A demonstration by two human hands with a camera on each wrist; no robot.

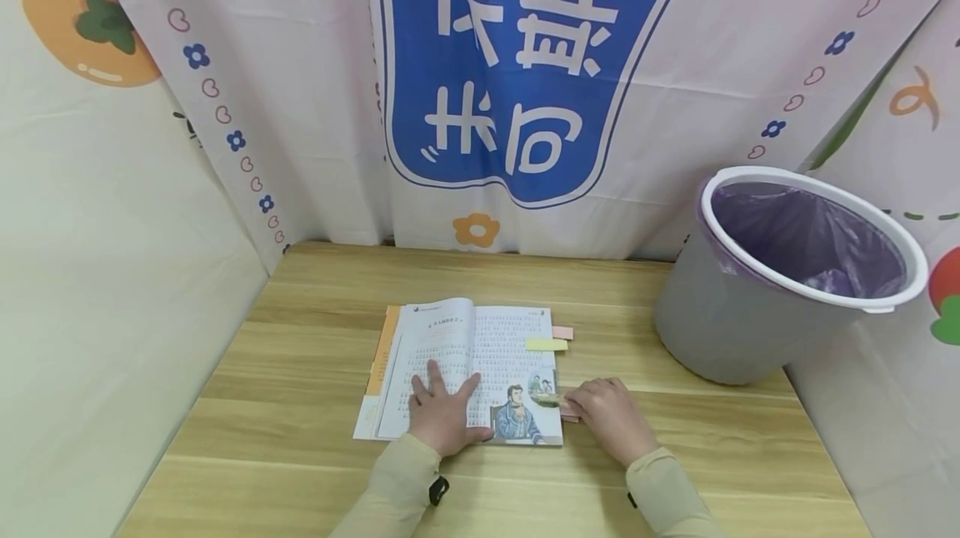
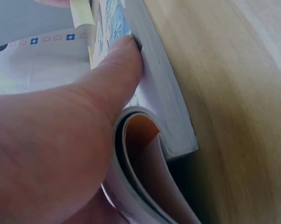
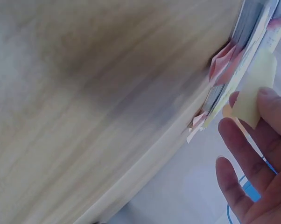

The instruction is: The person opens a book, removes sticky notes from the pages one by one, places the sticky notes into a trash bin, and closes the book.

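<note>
Your right hand (image 1: 609,417) has its fingers (image 3: 266,137) clamped on a yellow tab (image 3: 254,93), lengthwise leftward onto the book (image 1: 502,354), head view's lower centre; left hand (image 1: 441,421), farther, fingers spread.

You wore long sleeves in a pale, plain beige. Your left sleeve (image 1: 390,484) reached the wrist, with soft creases in its cloth, and your right sleeve (image 1: 663,492) matched it in colour. At the thumb-side edge of the left one, just behind the cuff, sat a small black device (image 1: 438,490) with a rounded outline; any markings were too small to read. A smaller dark piece (image 1: 632,500) edged the right one, mostly hidden. Your left hand (image 1: 441,419) and right hand (image 1: 613,419) were bare.
</note>
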